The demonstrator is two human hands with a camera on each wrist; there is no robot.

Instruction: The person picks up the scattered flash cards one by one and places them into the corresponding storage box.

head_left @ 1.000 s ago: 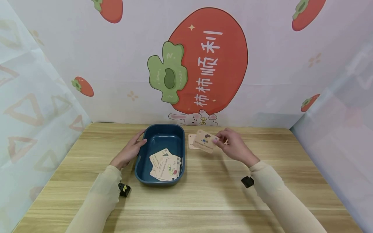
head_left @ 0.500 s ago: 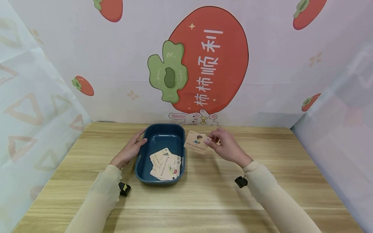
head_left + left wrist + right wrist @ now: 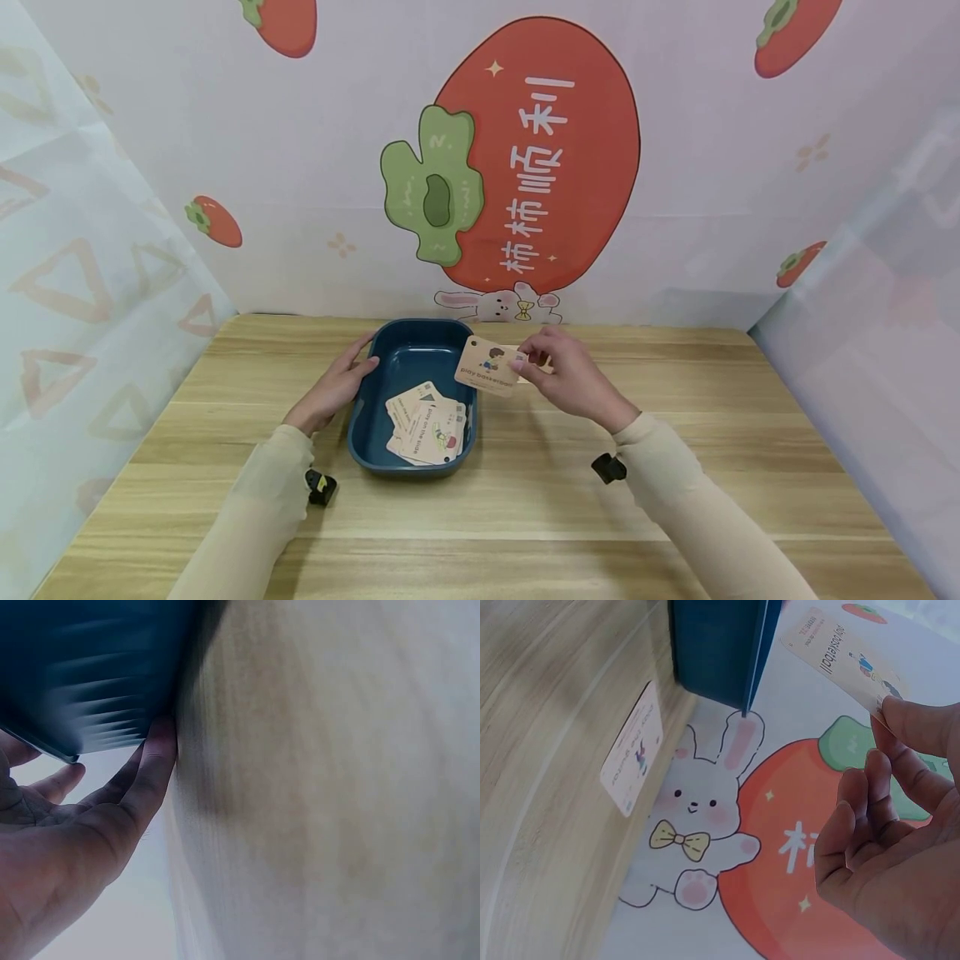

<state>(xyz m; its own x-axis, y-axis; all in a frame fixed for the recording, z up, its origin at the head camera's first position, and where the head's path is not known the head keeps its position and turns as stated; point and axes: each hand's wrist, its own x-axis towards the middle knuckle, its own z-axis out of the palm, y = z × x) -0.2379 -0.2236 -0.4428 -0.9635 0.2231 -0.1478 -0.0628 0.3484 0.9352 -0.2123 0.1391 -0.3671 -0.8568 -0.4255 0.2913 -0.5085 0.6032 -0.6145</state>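
My left hand [image 3: 333,387] holds the left wall of a dark blue tray [image 3: 363,433], its thumb over the rim. In the left wrist view the fingers lie along the tray's outer wall, close to the table. Between thumb and index finger, my right hand [image 3: 573,375] pinches a picture card [image 3: 480,364] marked "play basketball". This card is raised off the table, its left end above the tray's right rim. Several picture cards [image 3: 431,433] overlap in the tray's near half; the top one reads "play on the slide". Another card [image 3: 634,754] lies flat on the table beneath the right hand.
The tray stands on a wood-grain table [image 3: 480,533]. A printed backdrop [image 3: 300,167] with persimmons and a rabbit rises behind the table's far edge, and pale sheets hang at both sides.
My right hand has moved left with the basketball card, from beside the tray to over its right rim. The left hand and tray have stayed in place.
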